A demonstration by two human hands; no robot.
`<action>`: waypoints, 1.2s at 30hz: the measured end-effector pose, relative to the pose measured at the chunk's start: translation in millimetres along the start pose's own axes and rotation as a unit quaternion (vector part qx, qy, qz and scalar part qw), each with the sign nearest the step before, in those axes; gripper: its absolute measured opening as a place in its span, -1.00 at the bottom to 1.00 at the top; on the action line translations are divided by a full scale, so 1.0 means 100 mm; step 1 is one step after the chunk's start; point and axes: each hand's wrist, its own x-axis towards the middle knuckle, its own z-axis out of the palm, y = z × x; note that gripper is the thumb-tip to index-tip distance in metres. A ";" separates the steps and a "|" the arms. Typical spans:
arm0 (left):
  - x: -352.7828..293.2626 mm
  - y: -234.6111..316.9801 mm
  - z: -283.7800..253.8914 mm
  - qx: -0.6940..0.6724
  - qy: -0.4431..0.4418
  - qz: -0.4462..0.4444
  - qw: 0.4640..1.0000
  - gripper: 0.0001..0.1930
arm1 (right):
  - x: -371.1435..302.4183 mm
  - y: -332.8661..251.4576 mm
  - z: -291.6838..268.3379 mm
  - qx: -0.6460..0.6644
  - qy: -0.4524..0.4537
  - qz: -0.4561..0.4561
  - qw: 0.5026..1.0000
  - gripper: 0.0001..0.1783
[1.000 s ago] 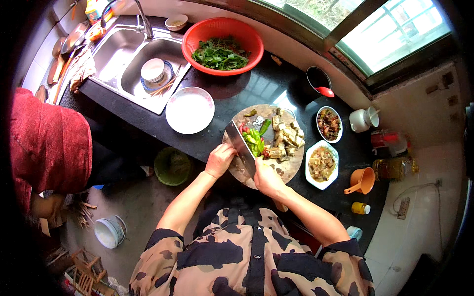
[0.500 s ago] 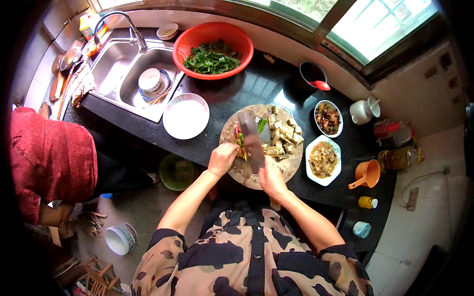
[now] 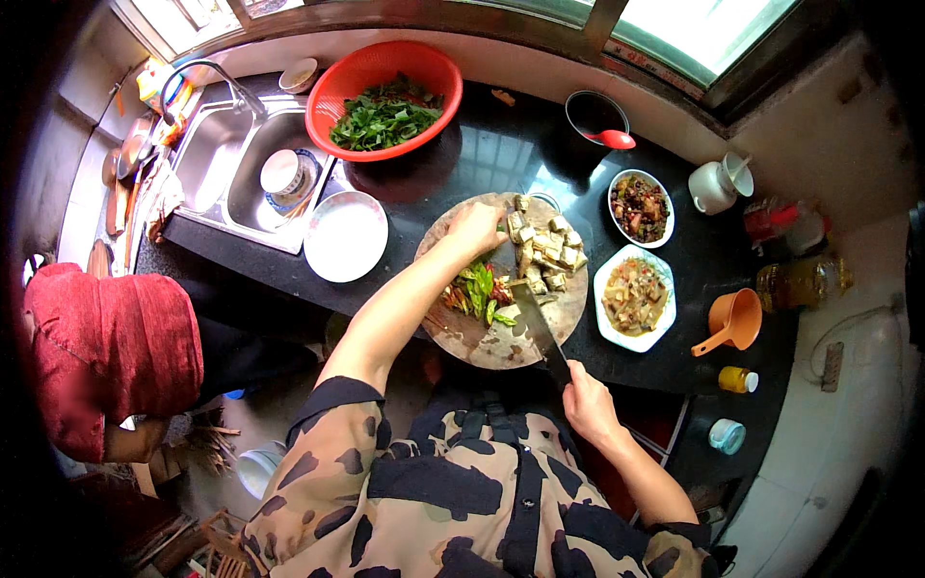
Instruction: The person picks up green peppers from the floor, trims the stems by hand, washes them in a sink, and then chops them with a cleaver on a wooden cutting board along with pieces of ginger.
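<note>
My right hand [image 3: 590, 403] grips the handle of a cleaver [image 3: 541, 326], its blade angled over the near right of a round wooden chopping board [image 3: 491, 356]. Across the board, my left hand [image 3: 476, 231] has its fingers curled down at the far side; a speck of green shows by the fingertips, and what they pinch is mostly hidden. Sliced green and red peppers [image 3: 477, 292] lie in a loose heap between that hand and the blade. Pale, brown-edged chunks of food [image 3: 551, 252] are piled on the board's right side.
A white plate [image 3: 347, 236] and a red colander [image 3: 328, 135] of leafy greens stand left, beside the sink [image 3: 207, 169]. Right are two filled dishes [image 3: 641, 209] [image 3: 617, 337], a dark pot [image 3: 576, 106] and an orange ladle [image 3: 737, 320]. A person in red [image 3: 120, 356] is at left.
My left hand has moved from the board's near left to its far side. The right hand has drawn the cleaver back toward me and right, uncovering the sliced peppers. The view has shifted slightly.
</note>
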 end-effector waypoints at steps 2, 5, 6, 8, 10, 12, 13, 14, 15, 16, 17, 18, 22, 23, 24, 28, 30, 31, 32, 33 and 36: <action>0.06 -0.04 0.08 -0.015 0.004 -0.032 0.999 -0.68 | 0.01 0.01 0.02 0.016 0.016 0.005 1.000 -0.65; 0.07 -0.03 -0.09 -0.083 0.041 -0.071 0.993 -0.71 | 0.10 -0.06 0.06 0.018 -0.008 0.026 0.999 -0.67; 0.01 -0.02 -0.24 -0.095 0.062 -0.078 0.990 -0.72 | 0.13 -0.09 0.09 0.020 -0.018 0.034 0.999 -0.68; -0.04 -0.10 -0.43 -0.163 0.124 -0.080 0.975 -0.74 | 0.19 -0.12 0.17 0.024 -0.032 0.050 0.998 -0.69; -0.21 -0.17 -0.66 -0.264 0.143 -0.117 0.947 -0.69 | 0.25 -0.15 0.24 0.026 -0.031 0.037 0.998 -0.72; -0.39 -0.46 -0.64 -0.317 0.175 -0.111 0.925 -0.68 | 0.32 -0.24 0.27 0.022 -0.034 0.027 0.999 -0.72; -0.52 -0.45 -0.72 -0.362 0.166 -0.118 0.910 -0.67 | 0.37 -0.26 0.27 0.026 -0.036 0.025 0.999 -0.72; -0.68 -0.40 -0.79 -0.407 0.156 -0.125 0.891 -0.66 | 0.39 -0.29 0.30 0.021 -0.035 0.026 0.999 -0.71; -0.86 -0.42 -0.81 -0.421 0.155 -0.134 0.884 -0.66 | 0.41 -0.32 0.32 0.016 -0.037 0.019 0.999 -0.71; -0.99 -0.44 -0.80 -0.436 0.150 -0.141 0.876 -0.65 | 0.43 -0.34 0.34 0.011 -0.037 0.018 0.999 -0.71; -1.13 -0.46 -0.78 -0.451 0.145 -0.147 0.868 -0.64 | 0.45 -0.36 0.32 0.011 -0.045 0.029 0.999 -0.69; -1.29 -0.52 -0.74 -0.460 0.140 -0.159 0.863 -0.68 | 0.44 -0.37 0.31 0.019 -0.028 0.018 0.999 -0.69; -1.78 -0.59 -0.49 -0.579 0.152 -0.204 0.775 -0.72 | 0.33 -0.20 0.15 0.016 0.030 0.000 0.999 -0.65; -1.89 -0.58 -0.43 -0.590 0.148 -0.222 0.763 -0.71 | 0.29 -0.11 0.11 0.006 0.021 -0.004 1.000 -0.65; -2.00 -0.58 -0.35 -0.588 0.147 -0.227 0.762 -0.72 | 0.27 -0.04 0.05 -0.004 0.013 -0.010 1.000 -0.65; -2.28 -0.54 -0.05 -0.505 0.165 -0.226 0.817 -0.76 | 0.23 0.02 -0.10 -0.058 -0.061 -0.005 0.996 -0.65; -2.31 -0.47 0.01 -0.443 0.186 -0.222 0.849 -0.78 | 0.25 0.07 -0.09 -0.067 -0.047 0.008 0.997 -0.65; -2.30 -0.43 0.02 -0.402 0.194 -0.224 0.866 -0.77 | 0.26 0.09 -0.09 -0.072 -0.040 0.013 0.997 -0.64; -2.28 -0.39 0.01 -0.378 0.194 -0.225 0.877 -0.77 | 0.26 0.10 -0.10 -0.069 -0.035 0.009 0.997 -0.64; -2.25 -0.38 0.02 -0.361 0.201 -0.213 0.885 -0.77 | 0.27 0.11 -0.11 -0.066 -0.031 0.004 0.997 -0.64; -2.13 -0.32 0.03 -0.337 0.231 -0.175 0.896 -0.77 | 0.28 0.11 -0.11 -0.066 -0.033 -0.052 0.996 -0.63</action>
